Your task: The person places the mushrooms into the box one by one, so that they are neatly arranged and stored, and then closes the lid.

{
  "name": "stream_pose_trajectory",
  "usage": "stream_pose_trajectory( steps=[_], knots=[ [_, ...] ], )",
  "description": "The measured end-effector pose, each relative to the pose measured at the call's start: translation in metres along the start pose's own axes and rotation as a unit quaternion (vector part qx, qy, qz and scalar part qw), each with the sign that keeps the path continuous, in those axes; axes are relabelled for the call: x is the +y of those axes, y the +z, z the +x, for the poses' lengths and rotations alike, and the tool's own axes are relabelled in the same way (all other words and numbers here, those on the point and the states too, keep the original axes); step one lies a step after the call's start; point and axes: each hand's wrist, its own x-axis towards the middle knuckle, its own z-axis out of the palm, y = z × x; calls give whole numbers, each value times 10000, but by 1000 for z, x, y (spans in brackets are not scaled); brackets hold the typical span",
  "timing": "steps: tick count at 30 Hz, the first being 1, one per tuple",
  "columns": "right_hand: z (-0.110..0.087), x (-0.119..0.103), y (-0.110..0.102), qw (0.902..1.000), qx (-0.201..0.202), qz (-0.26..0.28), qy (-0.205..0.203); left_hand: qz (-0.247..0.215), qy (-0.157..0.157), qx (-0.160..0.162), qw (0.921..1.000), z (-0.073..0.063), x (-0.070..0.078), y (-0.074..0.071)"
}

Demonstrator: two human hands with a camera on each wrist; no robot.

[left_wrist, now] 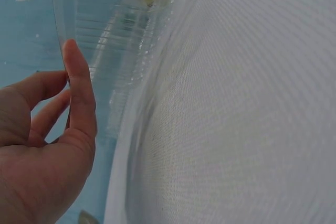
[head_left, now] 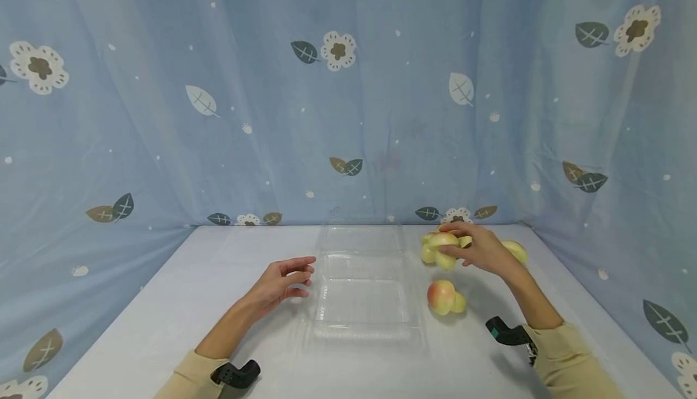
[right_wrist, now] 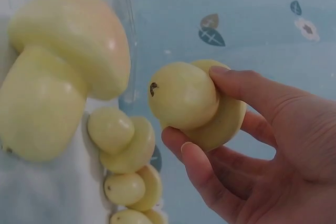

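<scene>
My right hand (head_left: 481, 249) pinches a pale yellow mushroom (right_wrist: 184, 95), probably a model one, between thumb and fingertips. It is raised beside other mushrooms at the back right in the head view. A larger-looking mushroom (right_wrist: 68, 51) with a pink-blushed cap lies closest to the right wrist camera; more stand in a row below the held one. My left hand (head_left: 280, 284) is beside the left edge of a clear plastic clamshell box (head_left: 367, 332), fingers loosely bent. In the left wrist view its fingers overlap the box's edge (left_wrist: 59, 14); firm contact cannot be told.
One mushroom (head_left: 442, 297) lies alone to the right of the box. Another (head_left: 514, 250) shows behind my right wrist. The box lies unfolded on the white table (head_left: 218, 266), its two halves front and back. A blue patterned curtain (head_left: 272, 114) hangs around the table's back and sides.
</scene>
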Motion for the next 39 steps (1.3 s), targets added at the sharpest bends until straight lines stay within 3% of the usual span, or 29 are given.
stream_pose_trajectory(
  steps=[16, 39],
  knots=[
    [10, -15, 7, 9998, -83, 168, -88, -96, 96, -131, 9998, 0, 1, -1],
    [25, -41, 19, 9957, -662, 523, -382, -58, 108, -88, 9999, -1, 0, 2]
  ],
)
